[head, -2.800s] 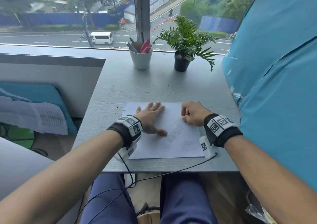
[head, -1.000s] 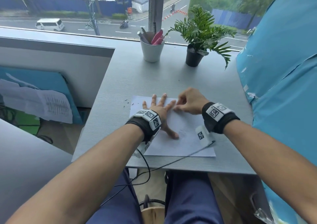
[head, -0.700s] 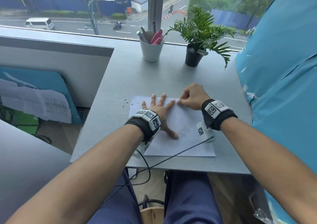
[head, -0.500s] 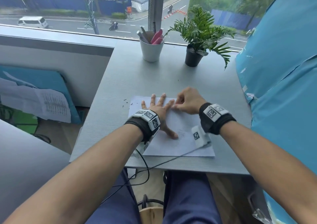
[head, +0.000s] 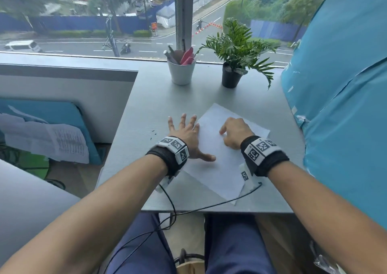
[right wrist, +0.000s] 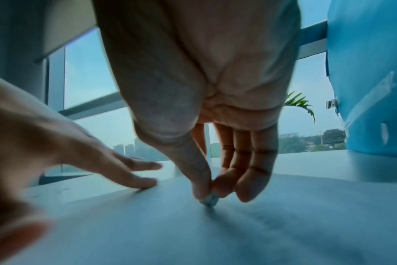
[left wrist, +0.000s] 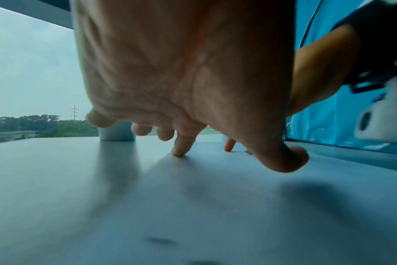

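While the person sits at the flat grey table [head: 167,101], the head view shows a white sheet of paper [head: 217,169] lying at a slant near the front edge. The left hand [head: 186,136] is spread wide with straight fingers. It grasps nothing and only pushes down on the left side of the paper. The right hand [head: 234,134] sits on the middle of the sheet with its fingers curled in. A white cup full of pens [head: 181,73] and a small green plant in a black pot [head: 232,76] stand well apart at the back, by the window. A few tiny dark crumbs [head: 154,132] lie on the table just beside the left hand.

From the left wrist view, the thumb [left wrist: 281,159] and the first finger [left wrist: 179,148] touch the sheet. The other fingers are lifted off the table.

From the right wrist view, the right hand [right wrist: 204,89] pinches a small pale block [right wrist: 209,200] between thumb and fingers. Its bottom corner touches the paper. It looks like an eraser, but the picture is too blurry to be sure.

The job seems to be rubbing marks off the sheet. To do it well, the left hand should press close to the rubbing spot so the paper cannot slide or wrinkle. Short, soft rubs are best. Pushing too hard could crease or tear the sheet.
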{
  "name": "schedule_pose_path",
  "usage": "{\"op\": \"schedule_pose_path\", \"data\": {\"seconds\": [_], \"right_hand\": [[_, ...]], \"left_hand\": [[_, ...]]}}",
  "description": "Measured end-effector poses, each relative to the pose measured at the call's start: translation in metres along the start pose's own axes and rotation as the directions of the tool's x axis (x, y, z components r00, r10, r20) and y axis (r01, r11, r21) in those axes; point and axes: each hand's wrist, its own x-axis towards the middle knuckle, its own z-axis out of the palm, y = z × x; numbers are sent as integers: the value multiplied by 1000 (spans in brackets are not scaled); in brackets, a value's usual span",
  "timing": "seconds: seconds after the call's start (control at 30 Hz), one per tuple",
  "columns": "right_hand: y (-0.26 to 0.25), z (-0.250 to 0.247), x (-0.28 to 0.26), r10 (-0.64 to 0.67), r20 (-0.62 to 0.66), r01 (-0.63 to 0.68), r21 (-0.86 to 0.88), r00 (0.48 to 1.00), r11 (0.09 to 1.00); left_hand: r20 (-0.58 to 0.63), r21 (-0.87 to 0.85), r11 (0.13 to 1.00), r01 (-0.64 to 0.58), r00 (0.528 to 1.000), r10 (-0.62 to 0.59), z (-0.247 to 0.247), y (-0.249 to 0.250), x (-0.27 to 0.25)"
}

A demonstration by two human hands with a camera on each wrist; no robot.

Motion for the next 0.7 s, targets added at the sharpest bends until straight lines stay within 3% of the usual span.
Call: {"op": "schedule_pose_path", "data": {"seconds": [0.17, 0.27, 0.33, 0.4, 0.47, 0.53, 0.6, 0.7], "right_hand": [[-6, -10, 21, -73, 26, 73, -16, 997, 997], [-13, -3, 30, -155, 61, 157, -36, 986, 987], [-18, 2, 27, -225, 71, 227, -30, 972, 973], [-22, 6, 23, -311, 78, 313, -28, 947, 949], [-21, 8, 20, -386, 99, 390, -23, 917, 920], [-19, 7, 15, -432, 115, 438, -30, 895, 899], [-17, 6, 13, -456, 86, 459, -19, 886, 888], [-11, 4, 12, -412, -26, 413, 82, 911, 907]], "left_hand": [[-33, 26, 988, -152, 988, 153, 0, -10, -19], [11, -16, 962, -271, 962, 271, 7, -8, -37], [54, -70, 933, -354, 932, 358, 10, -5, -48], [10, -186, 892, -412, 907, 421, 12, -8, -52], [-155, -268, 868, -418, 908, 390, 8, -19, -47], [-273, -284, 890, -356, 920, 281, 4, -31, -35], [-284, -271, 910, -314, 929, 236, 0, -40, -22], [-177, -243, 913, -329, 940, 292, -1, -42, -10]]}}
